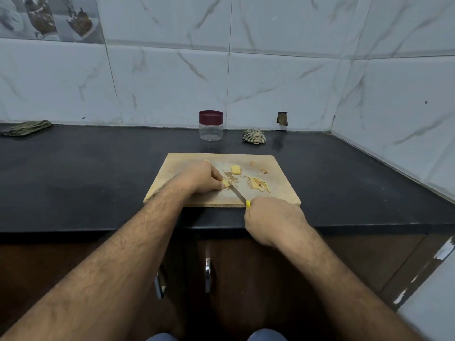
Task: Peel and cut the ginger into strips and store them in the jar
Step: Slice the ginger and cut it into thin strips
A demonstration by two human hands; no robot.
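- Nearest me, my right hand (272, 220) wrapped its grip round the yellow knife handle (248, 204) off the board's front edge, so the blade (236, 192) could angle in toward the ginger.
- Further in, my left hand (202, 177) pinched the ginger piece (225, 183) against the cutting board (172, 175), fingertips curled, likely to steady it.
- Beyond, cut strips (258, 184) lay right of the blade and a peeled block (236, 169) waited behind.
- Farthest, the jar (211, 125) stood on the counter (98, 168), lid on.

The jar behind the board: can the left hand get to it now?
Probably not yet: the left hand holds ginger for cutting. The path to the jar looks free.
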